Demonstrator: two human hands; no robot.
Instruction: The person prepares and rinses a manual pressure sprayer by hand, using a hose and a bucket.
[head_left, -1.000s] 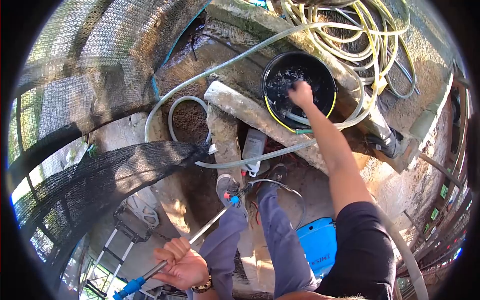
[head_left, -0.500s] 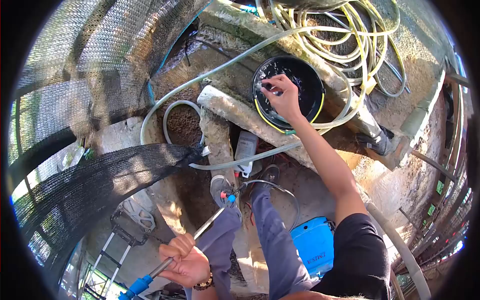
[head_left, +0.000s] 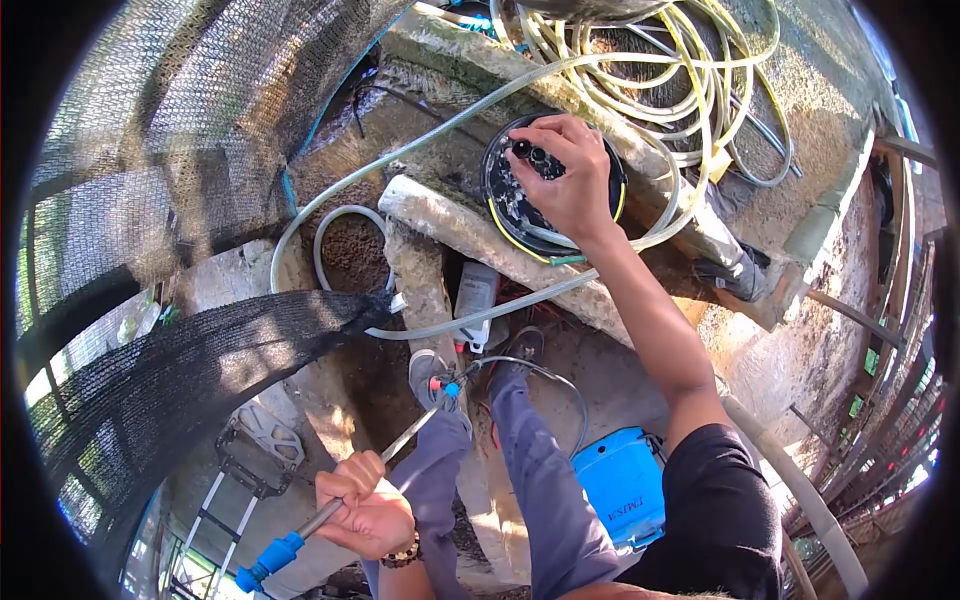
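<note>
My left hand [head_left: 365, 505] is wrapped round a long thin pole [head_left: 410, 434]. A blue fitting [head_left: 270, 562] sits on the pole's lower end, and blue and red pieces [head_left: 450, 389] are at its upper end, near my shoe. My right hand [head_left: 572, 178] pinches a small black cylindrical piece [head_left: 521, 149] with an open round end. It is directly over a round black bucket [head_left: 506, 232] with a yellow stripe, which holds water with bright reflections. The fingers hide part of the black piece.
A coiled pale hose [head_left: 705, 100] lies behind the bucket, looping forward across the concrete beams [head_left: 450, 212]. A grey container [head_left: 476, 292] stands by my feet. At my right leg is a blue box [head_left: 620, 488]. Dark netting [head_left: 230, 345] hangs at left, above a folding metal frame [head_left: 262, 445].
My right hand has turned and shifted slightly up within the view, bringing the black piece's round opening into sight. My left hand keeps its hold on the pole. The whole view has shifted slightly.
</note>
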